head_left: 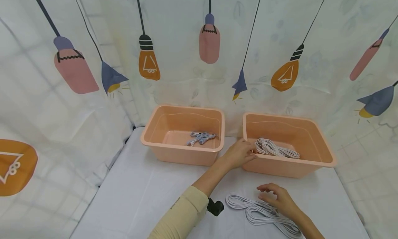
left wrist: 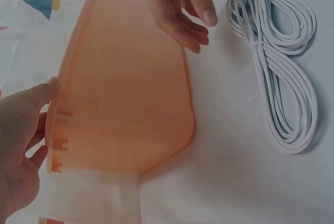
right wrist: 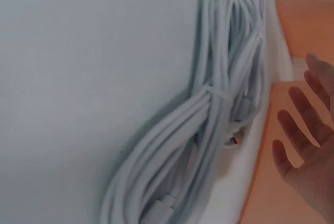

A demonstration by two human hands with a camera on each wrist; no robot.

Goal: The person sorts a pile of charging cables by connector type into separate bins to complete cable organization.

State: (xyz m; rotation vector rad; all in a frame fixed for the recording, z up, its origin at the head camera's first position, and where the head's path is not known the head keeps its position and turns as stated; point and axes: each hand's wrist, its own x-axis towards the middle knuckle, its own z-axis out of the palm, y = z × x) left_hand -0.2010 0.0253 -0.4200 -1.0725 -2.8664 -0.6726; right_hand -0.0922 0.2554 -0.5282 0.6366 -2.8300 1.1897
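Note:
My left hand (head_left: 238, 154) is at the near left corner of the right peach plastic bin (head_left: 280, 168), pinching its rim between thumb and fingers in the left wrist view. Inside that bin lies a coiled white cable (head_left: 275, 149). My right hand (head_left: 280, 199) hovers over tied white cables (head_left: 259, 214) on the table, its fingers loosely bent and holding nothing. In the right wrist view, that hand's fingers are spread, apart from the cable bundle (right wrist: 219, 78). A plug-like end shows among the loops there.
A second peach bin (head_left: 183, 158) stands to the left, with a small grey-blue cable bundle (head_left: 202, 138) inside. Both bins sit on a white-covered table (head_left: 133, 194), before a patterned curtain (head_left: 183, 90). A black object (head_left: 215, 207) shows beside my left sleeve.

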